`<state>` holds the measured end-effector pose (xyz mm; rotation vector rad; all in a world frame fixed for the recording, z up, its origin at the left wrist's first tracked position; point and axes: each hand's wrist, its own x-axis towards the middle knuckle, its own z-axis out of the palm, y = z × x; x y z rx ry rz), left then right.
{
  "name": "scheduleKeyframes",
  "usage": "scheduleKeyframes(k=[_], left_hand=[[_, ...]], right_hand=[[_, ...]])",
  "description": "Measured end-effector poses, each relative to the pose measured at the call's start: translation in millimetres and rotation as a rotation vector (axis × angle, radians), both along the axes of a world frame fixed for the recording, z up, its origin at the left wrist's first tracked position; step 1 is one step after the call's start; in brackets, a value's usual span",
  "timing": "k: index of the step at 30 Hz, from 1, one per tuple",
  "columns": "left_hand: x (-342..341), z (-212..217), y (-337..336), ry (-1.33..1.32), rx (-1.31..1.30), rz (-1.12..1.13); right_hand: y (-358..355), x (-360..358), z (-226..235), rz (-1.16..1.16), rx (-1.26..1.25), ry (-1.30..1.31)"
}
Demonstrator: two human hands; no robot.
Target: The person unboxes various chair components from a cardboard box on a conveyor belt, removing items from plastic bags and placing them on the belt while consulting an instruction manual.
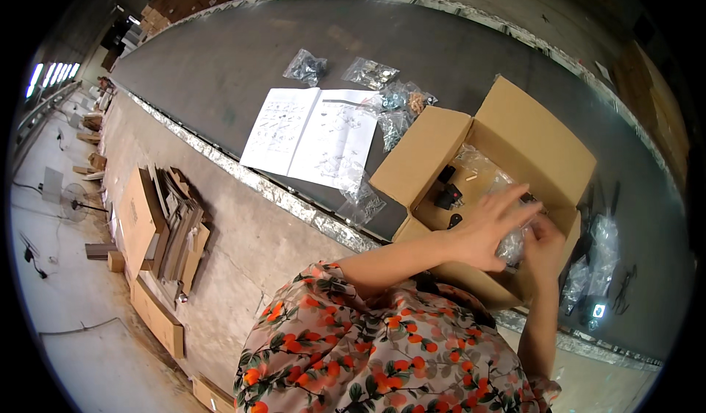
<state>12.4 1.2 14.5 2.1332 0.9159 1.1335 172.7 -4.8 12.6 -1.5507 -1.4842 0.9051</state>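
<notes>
Both hands are inside an open cardboard box [443,137] on the dark belt. My left hand [491,228] has its fingers stretched and apart above a clear plastic bag [510,248] of small parts. My right hand [543,245] has bent fingers at the bag's right side and appears to grip it; its fingertips are partly hidden. Beside my left hand, black parts [447,196], one with a red spot, lie in the box. Another piece of clear plastic [478,160] rests near the box's far inner wall.
Left of the box lies an open instruction booklet [283,130], with several hardware bags [371,73] around it. A small clear bag [361,208] sits by the belt's metal edge [254,177]. Plastic-wrapped parts [604,251] lie right of the box. Flattened cardboard [158,222] stands on the floor.
</notes>
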Motion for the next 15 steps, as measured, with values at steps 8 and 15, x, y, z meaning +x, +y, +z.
scheduleKeyframes(k=[8, 15], left_hand=[[11, 0, -2, 0.025, 0.195, -0.202], [19, -9, 1, 0.069, 0.101, -0.089]], right_hand=[[-7, -14, 39, 0.228, -0.051, -0.005], [-8, 8, 14, 0.13, -0.098, 0.056]])
